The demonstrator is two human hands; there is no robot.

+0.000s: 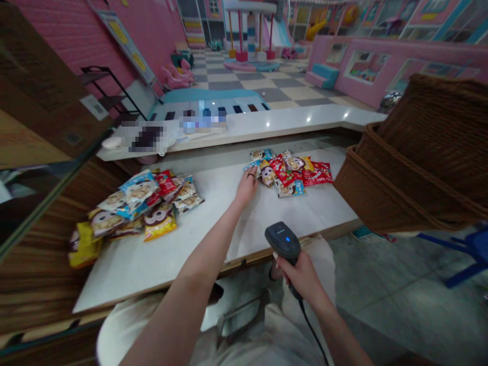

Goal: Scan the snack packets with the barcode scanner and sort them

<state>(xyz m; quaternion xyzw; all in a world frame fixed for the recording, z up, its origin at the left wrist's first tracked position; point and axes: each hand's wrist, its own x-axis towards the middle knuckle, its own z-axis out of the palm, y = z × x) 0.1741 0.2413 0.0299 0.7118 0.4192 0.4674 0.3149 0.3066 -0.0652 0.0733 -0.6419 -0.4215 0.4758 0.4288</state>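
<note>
Head view, the only one: it looks down over both forearms at a white counter [152,264], the landmark for everything here.

Left hand [246,186]: reached out toward the counter's far side, open and relaxed, fingers [252,177] spread and touching the end of a heap of snack packets [287,173]. No grasp that I can see (there is a ring on one finger). The heap sits right of the counter's middle, its long axis running sideways, roughly parallel to the far edge. It lies ahead of the left hand and to its right, and touches it only at the heap's left end.

Right hand [301,277]: clenched around the handle of a black barcode scanner [282,240], held over the counter's near edge, with a blue light showing and a cord [313,330] trailing down. This hand sits well back from the heap; the left is plainly nearer.

Around the counter: a second, larger heap of packets [139,208] on its left part, apart from the left hand, and a wicker basket [409,170] at its right end, overhanging the edge.
</note>
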